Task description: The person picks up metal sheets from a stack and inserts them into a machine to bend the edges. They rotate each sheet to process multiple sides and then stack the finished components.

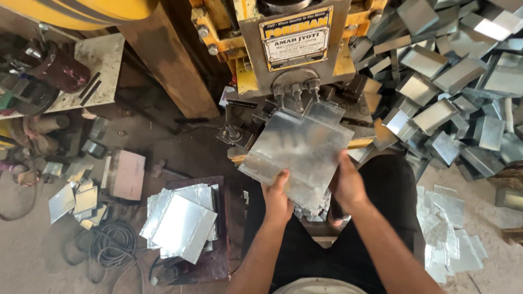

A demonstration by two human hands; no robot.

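The left hand [278, 198] grips the sheet [299, 149] at its near edge, thumb on top, fingers hidden beneath. The right hand [347, 185] clamps the right edge. The sheet's far end reaches under the press [297, 46], die hidden. Bent pieces [452, 81] heap right.

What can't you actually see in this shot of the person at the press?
All in the head view:
- The press bed: hidden behind the metal sheet.
- Right hand fingers: tucked behind the sheet's edge.
- Left hand fingers: under the sheet; only the thumb shows.
- The top of the press: cut off by the upper edge.
- Bottom of the bent-parts pile: buried under its own pieces.
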